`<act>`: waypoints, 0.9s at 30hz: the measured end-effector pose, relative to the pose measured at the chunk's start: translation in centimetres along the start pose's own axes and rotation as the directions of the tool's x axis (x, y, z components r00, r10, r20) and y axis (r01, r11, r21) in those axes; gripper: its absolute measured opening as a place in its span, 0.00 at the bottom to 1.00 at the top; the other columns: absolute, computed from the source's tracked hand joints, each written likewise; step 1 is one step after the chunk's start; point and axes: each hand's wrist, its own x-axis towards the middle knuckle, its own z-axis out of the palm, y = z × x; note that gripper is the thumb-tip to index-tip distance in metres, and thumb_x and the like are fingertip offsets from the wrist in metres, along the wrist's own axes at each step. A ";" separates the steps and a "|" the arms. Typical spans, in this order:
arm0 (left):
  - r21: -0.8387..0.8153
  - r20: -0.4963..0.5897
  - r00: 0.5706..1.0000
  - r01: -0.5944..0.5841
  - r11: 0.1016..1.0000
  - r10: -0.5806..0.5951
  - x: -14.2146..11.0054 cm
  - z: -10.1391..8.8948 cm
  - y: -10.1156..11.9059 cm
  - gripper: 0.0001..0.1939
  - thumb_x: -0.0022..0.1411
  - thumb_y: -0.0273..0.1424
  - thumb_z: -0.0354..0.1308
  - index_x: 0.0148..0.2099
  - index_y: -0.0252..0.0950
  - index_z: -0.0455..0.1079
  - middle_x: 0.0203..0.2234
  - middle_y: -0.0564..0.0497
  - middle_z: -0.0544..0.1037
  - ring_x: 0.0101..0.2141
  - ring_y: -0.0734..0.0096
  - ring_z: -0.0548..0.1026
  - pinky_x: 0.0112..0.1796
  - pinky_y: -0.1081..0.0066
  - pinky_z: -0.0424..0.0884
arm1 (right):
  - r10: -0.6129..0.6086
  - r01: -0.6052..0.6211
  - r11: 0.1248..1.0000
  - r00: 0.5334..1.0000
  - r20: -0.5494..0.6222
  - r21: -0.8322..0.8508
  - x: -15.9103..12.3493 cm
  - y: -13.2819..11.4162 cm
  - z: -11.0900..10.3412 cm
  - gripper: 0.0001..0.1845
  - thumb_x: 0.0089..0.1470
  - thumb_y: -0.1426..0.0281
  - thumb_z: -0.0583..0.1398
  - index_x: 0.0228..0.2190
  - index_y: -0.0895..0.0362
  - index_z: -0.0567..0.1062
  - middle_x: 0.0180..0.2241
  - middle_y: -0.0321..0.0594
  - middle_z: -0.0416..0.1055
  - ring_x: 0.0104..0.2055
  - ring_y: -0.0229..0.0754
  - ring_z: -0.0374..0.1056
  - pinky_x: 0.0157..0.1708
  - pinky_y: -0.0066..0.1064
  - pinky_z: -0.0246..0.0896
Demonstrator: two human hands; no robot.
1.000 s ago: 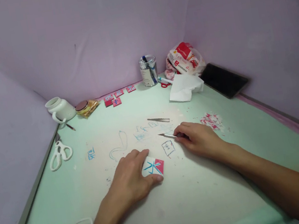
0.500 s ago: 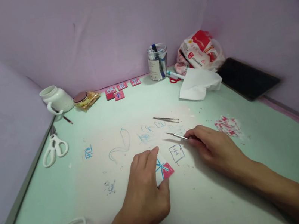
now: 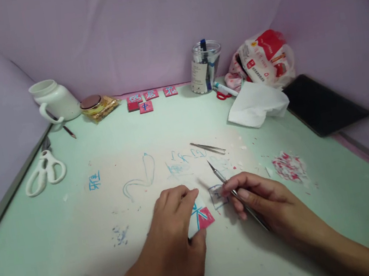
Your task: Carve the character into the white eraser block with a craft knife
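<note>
My left hand (image 3: pixel 174 240) grips a small square tile (image 3: pixel 206 217) on the table, with fingers over its far edge and thumb at its near side. The tile is part white, part red, with blue strokes; my fingers cover much of it. My right hand (image 3: pixel 266 197) holds a slim metal craft knife (image 3: pixel 219 177) between thumb and fingers. Its pointed blade aims up and away, apart from the tile. Just beyond the blade lie metal tweezers (image 3: pixel 208 148). A drawn square (image 3: pixel 218 202) on the tabletop is partly behind my right fingers.
Red and white shavings (image 3: pixel 289 168) are heaped at right, near a black tablet (image 3: pixel 328 103). At the back stand several red tiles (image 3: pixel 146 107), a jar of pens (image 3: pixel 200 77) and crumpled tissue (image 3: pixel 258 103). White scissors (image 3: pixel 45 171) and a white mug (image 3: pixel 63 103) are at left.
My right hand has turned the craft knife from nearly flat to a steeper angle, with its handle now showing under the palm. My left hand still holds the tile. The view has shifted slightly.
</note>
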 end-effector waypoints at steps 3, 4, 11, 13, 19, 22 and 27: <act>-0.011 0.008 1.000 -0.006 1.000 0.007 0.1 -0.1 0.0 0.27 0.53 0.20 0.52 0.57 0.29 0.58 0.48 0.38 0.64 0.49 0.55 0.62 0.48 0.54 0.67 | 0.025 -0.026 0.996 1.000 0.008 0.090 0.0 -0.3 0.0 0.11 0.58 0.62 0.58 0.38 0.55 0.76 0.28 0.37 0.70 0.29 0.35 0.64 0.33 0.28 0.60; -0.015 0.010 1.000 -0.007 1.000 0.008 0.1 -0.2 -0.1 0.27 0.53 0.20 0.52 0.57 0.29 0.58 0.48 0.39 0.64 0.49 0.56 0.62 0.49 0.54 0.67 | 0.016 -0.016 0.997 1.000 0.000 0.074 0.0 -0.4 0.1 0.12 0.56 0.62 0.59 0.37 0.55 0.76 0.28 0.38 0.71 0.30 0.35 0.65 0.32 0.29 0.60; 0.012 0.004 0.999 0.035 0.999 -0.035 0.1 0.0 -0.1 0.30 0.52 0.25 0.58 0.57 0.33 0.57 0.48 0.41 0.65 0.47 0.55 0.63 0.47 0.52 0.65 | -0.018 -0.017 0.965 0.991 -0.129 -0.262 -0.4 0.1 0.9 0.10 0.56 0.61 0.59 0.36 0.55 0.71 0.26 0.36 0.73 0.20 0.32 0.62 0.17 0.22 0.56; 0.071 -0.040 0.997 0.070 0.995 -0.067 0.0 0.1 0.1 0.29 0.52 0.27 0.60 0.56 0.33 0.58 0.46 0.41 0.66 0.45 0.53 0.64 0.45 0.50 0.65 | -0.151 0.069 0.895 0.977 -0.153 -0.440 -0.5 0.3 0.8 0.11 0.57 0.64 0.58 0.42 0.53 0.70 0.27 0.35 0.74 0.24 0.34 0.67 0.21 0.23 0.61; 0.147 -0.092 0.987 0.141 0.979 -0.128 0.1 0.3 0.5 0.23 0.52 0.30 0.60 0.50 0.34 0.61 0.43 0.42 0.67 0.42 0.52 0.65 0.40 0.49 0.64 | -0.476 0.307 0.538 0.879 0.018 -0.785 -0.7 0.2 0.0 0.13 0.58 0.73 0.56 0.44 0.51 0.71 0.38 0.37 0.76 0.38 0.37 0.73 0.36 0.26 0.69; 0.126 -0.088 0.988 0.135 0.983 -0.124 0.2 0.4 0.4 0.23 0.52 0.29 0.60 0.50 0.35 0.61 0.43 0.42 0.67 0.43 0.53 0.64 0.41 0.50 0.63 | -0.521 0.294 0.462 0.853 0.012 -0.837 -0.5 0.3 -0.2 0.12 0.57 0.74 0.56 0.43 0.51 0.71 0.36 0.36 0.75 0.36 0.36 0.72 0.34 0.27 0.68; 0.097 -0.088 0.989 0.128 0.987 -0.119 0.5 0.5 0.3 0.22 0.51 0.29 0.60 0.50 0.35 0.61 0.42 0.43 0.67 0.43 0.54 0.65 0.42 0.50 0.63 | -0.583 0.326 0.373 0.811 0.055 -0.869 0.6 0.9 0.1 0.08 0.57 0.73 0.57 0.40 0.54 0.72 0.33 0.37 0.74 0.34 0.37 0.70 0.31 0.29 0.66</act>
